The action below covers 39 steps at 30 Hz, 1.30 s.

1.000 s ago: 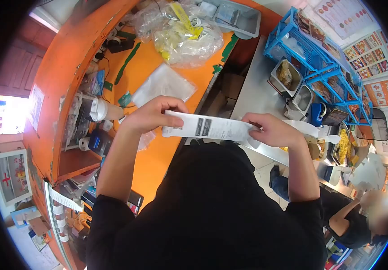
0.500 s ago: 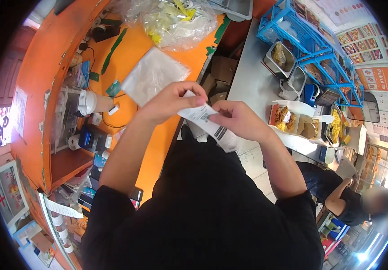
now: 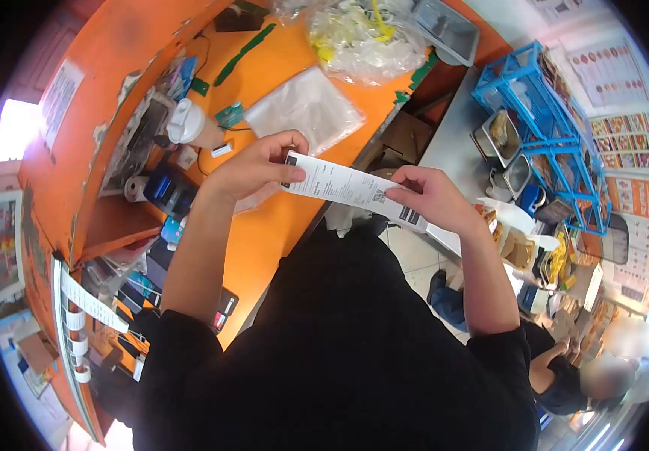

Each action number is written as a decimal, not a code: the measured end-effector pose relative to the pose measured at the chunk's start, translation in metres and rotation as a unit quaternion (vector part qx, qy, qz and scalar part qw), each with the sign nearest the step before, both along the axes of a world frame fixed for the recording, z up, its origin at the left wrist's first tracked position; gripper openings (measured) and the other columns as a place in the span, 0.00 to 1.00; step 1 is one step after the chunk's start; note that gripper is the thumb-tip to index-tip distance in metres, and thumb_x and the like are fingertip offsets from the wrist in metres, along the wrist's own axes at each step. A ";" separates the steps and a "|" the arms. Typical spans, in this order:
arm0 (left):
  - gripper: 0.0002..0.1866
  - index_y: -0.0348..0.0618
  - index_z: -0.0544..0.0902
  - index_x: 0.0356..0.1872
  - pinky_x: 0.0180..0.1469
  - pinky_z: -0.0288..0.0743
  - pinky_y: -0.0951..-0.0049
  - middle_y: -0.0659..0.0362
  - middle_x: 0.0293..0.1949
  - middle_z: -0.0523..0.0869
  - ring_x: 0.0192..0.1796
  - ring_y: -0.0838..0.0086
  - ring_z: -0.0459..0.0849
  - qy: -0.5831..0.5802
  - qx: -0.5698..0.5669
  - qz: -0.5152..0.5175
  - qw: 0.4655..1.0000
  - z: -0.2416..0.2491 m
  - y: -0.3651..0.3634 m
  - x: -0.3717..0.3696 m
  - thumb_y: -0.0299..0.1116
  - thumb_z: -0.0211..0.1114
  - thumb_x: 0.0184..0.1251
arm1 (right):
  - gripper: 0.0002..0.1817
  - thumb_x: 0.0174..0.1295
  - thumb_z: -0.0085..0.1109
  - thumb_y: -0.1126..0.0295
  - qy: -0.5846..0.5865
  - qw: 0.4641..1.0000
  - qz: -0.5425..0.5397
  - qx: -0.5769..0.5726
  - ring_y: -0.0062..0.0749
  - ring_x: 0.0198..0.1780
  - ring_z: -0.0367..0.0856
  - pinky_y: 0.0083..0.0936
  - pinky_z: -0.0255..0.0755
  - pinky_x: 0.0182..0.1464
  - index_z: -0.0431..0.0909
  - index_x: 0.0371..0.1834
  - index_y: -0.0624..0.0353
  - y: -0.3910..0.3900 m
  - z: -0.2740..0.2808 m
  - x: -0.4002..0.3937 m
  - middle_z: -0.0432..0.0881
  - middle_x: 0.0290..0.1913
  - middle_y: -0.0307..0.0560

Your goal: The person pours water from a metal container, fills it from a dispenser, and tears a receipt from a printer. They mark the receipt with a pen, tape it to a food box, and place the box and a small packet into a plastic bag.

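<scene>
A long white printed receipt is stretched between my two hands, its text and a square code facing up. My left hand pinches its left end between thumb and fingers. Near the other end, by the code and dark printed blocks, my right hand grips it the same way. Beyond the receipt, a stack of clear plastic bags lies on the orange counter. A white-lidded cup stands to the left of my left hand.
A crumpled heap of clear plastic with yellow pieces lies at the far side. Blue baskets and metal containers stand on the steel counter to the right, near boxes of food. A co-worker is at lower right.
The receipt, earlier bent and hanging down at one end, is now pulled out flat between my hands. My hands have moved apart. The view has shifted, so the counter appears further right and lower.
</scene>
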State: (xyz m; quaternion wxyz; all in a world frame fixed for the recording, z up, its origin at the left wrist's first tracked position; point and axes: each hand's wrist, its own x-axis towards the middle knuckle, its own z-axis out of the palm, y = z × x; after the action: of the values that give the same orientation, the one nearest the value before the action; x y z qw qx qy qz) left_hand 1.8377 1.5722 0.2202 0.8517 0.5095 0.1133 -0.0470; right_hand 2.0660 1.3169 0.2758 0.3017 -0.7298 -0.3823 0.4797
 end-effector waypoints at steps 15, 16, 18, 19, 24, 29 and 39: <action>0.06 0.41 0.76 0.42 0.25 0.78 0.79 0.58 0.33 0.88 0.34 0.76 0.89 0.093 0.181 0.214 0.955 -0.014 -0.003 -0.016 0.26 0.66 0.77 | 0.09 0.74 0.64 0.67 -0.040 0.998 0.004 -0.039 0.20 0.38 0.84 0.24 0.78 0.43 0.86 0.45 0.63 0.012 0.011 -0.004 0.89 0.36 0.42; 0.07 0.40 0.76 0.42 0.28 0.80 0.75 0.57 0.33 0.88 0.35 0.73 0.89 0.123 0.218 0.208 0.946 -0.012 -0.004 -0.015 0.26 0.68 0.75 | 0.09 0.73 0.64 0.67 -0.075 0.997 0.008 -0.021 0.22 0.37 0.85 0.26 0.78 0.43 0.86 0.44 0.62 0.011 0.009 -0.004 0.89 0.36 0.42; 0.08 0.39 0.76 0.41 0.31 0.82 0.71 0.55 0.33 0.88 0.36 0.70 0.90 0.150 0.257 0.196 0.934 -0.006 -0.005 -0.016 0.26 0.69 0.74 | 0.09 0.73 0.64 0.67 -0.098 0.995 0.011 0.015 0.28 0.36 0.86 0.28 0.79 0.43 0.87 0.44 0.62 0.008 0.006 -0.002 0.89 0.35 0.45; 0.09 0.38 0.77 0.43 0.37 0.83 0.66 0.54 0.35 0.89 0.39 0.64 0.90 0.193 0.405 0.162 0.879 -0.005 -0.003 -0.021 0.27 0.71 0.71 | 0.09 0.72 0.64 0.67 -0.119 0.992 0.017 0.049 0.33 0.34 0.87 0.31 0.79 0.43 0.87 0.43 0.61 0.006 0.005 -0.001 0.89 0.34 0.47; 0.17 0.37 0.81 0.51 0.59 0.79 0.61 0.50 0.47 0.88 0.51 0.58 0.88 -0.105 0.648 0.236 0.716 0.039 -0.063 0.019 0.29 0.75 0.66 | 0.07 0.70 0.65 0.70 -0.186 0.975 0.099 0.071 0.37 0.32 0.86 0.30 0.79 0.41 0.87 0.46 0.61 0.005 0.026 -0.005 0.89 0.33 0.49; 0.16 0.36 0.83 0.53 0.53 0.79 0.64 0.51 0.44 0.89 0.47 0.64 0.87 -0.076 0.429 0.046 0.899 0.048 -0.099 0.051 0.29 0.74 0.68 | 0.07 0.69 0.67 0.70 -0.225 0.954 0.169 0.105 0.45 0.32 0.86 0.32 0.78 0.39 0.87 0.45 0.61 0.013 0.039 -0.010 0.89 0.33 0.52; 0.07 0.36 0.82 0.44 0.43 0.74 0.76 0.63 0.35 0.85 0.39 0.81 0.80 -0.061 0.197 0.118 0.971 0.007 -0.109 0.043 0.31 0.67 0.78 | 0.06 0.68 0.69 0.71 -0.126 0.981 0.112 0.100 0.20 0.31 0.81 0.23 0.75 0.37 0.87 0.41 0.63 0.007 0.039 -0.008 0.86 0.29 0.43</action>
State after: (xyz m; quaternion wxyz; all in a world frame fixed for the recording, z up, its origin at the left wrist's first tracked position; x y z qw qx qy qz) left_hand 1.8807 1.4634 0.2270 0.7396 0.6520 0.1275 0.1083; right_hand 2.0581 1.3237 0.3152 0.2669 -0.7030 -0.5426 0.3743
